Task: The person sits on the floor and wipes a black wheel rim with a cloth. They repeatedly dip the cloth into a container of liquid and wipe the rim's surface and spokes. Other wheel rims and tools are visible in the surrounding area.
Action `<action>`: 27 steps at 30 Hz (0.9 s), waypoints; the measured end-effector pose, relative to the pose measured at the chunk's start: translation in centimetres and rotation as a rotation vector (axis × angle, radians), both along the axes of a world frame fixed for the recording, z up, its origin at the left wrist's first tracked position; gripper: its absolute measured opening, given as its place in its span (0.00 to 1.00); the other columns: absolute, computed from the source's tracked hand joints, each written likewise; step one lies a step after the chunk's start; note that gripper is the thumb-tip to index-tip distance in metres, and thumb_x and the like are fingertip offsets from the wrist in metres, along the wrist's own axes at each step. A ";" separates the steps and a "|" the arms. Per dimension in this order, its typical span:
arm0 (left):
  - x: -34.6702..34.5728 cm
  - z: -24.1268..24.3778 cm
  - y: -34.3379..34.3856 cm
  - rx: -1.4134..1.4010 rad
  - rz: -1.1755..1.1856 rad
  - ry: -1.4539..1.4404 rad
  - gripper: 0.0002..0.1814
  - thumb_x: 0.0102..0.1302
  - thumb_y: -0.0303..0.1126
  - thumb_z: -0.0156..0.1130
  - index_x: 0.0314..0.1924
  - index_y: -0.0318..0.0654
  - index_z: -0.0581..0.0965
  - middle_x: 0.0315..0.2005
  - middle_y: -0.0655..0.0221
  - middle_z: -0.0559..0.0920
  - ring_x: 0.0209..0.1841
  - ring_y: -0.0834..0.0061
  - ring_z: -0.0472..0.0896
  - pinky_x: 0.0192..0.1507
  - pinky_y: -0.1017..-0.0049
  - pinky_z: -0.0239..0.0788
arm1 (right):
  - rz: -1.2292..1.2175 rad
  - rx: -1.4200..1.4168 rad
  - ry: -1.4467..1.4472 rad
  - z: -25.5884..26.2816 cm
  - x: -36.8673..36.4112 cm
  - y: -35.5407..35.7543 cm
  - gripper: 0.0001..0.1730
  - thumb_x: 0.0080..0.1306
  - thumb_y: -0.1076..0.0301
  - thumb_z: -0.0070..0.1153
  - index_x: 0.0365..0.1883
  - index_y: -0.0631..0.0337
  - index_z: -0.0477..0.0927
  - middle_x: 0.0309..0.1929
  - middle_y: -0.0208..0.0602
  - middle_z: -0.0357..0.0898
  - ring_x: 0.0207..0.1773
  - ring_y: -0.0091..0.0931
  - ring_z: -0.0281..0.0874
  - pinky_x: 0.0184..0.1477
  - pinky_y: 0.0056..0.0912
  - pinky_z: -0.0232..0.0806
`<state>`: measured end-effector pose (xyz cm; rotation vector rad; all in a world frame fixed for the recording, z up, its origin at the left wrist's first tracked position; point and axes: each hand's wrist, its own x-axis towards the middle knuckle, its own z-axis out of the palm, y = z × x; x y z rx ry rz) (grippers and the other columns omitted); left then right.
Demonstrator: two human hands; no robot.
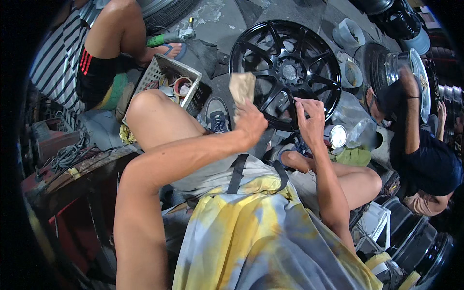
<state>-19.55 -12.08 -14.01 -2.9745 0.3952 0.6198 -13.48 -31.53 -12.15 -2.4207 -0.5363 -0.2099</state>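
Observation:
A glossy black multi-spoke alloy wheel (289, 72) lies flat on the floor before me. My left hand (251, 122) is closed around a crumpled beige sheet, cloth or paper (242, 87), slightly blurred. The sheet overlaps the wheel's left edge in view; whether it touches the rim is unclear. At the wheel's near side, fingertips of my right hand (311, 115) touch a spoke, with the index finger and thumb a little apart. I cannot see whether anything small is pinched there. Just beside my right wrist stands a tin can (335, 136) with a bright top.
A white plastic basket (197, 85) with tape rolls is left of my shoe. Beyond it lies a green angle grinder (170, 37) near a seated person's foot. Plastic tubs (348, 33) stand beyond the wheel. At right, another person handles a shiny rim (420, 85) with a tyre.

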 end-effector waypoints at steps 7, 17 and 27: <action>4.4 2.7 3.2 -0.705 0.022 0.354 0.15 0.57 0.25 0.67 0.45 0.31 0.87 0.41 0.40 0.86 0.48 0.43 0.86 0.54 0.57 0.79 | 0.016 0.016 0.044 0.7 0.7 -1.4 0.10 0.72 0.70 0.60 0.47 0.63 0.89 0.44 0.42 0.87 0.50 0.40 0.80 0.55 0.42 0.70; 13.7 -3.4 15.6 -0.268 0.377 -0.001 0.16 0.63 0.35 0.67 0.44 0.28 0.86 0.47 0.39 0.85 0.53 0.41 0.85 0.56 0.53 0.79 | -0.150 -0.272 0.034 -2.5 7.8 -12.6 0.17 0.75 0.60 0.56 0.51 0.61 0.88 0.41 0.51 0.85 0.43 0.48 0.83 0.46 0.49 0.73; 6.3 -4.1 7.7 -0.811 1.106 0.191 0.30 0.70 0.49 0.62 0.50 0.21 0.81 0.45 0.38 0.86 0.40 0.49 0.90 0.40 0.58 0.83 | -0.324 -0.220 0.264 -5.1 6.1 -7.8 0.22 0.77 0.53 0.55 0.45 0.65 0.88 0.39 0.58 0.86 0.45 0.56 0.83 0.50 0.55 0.73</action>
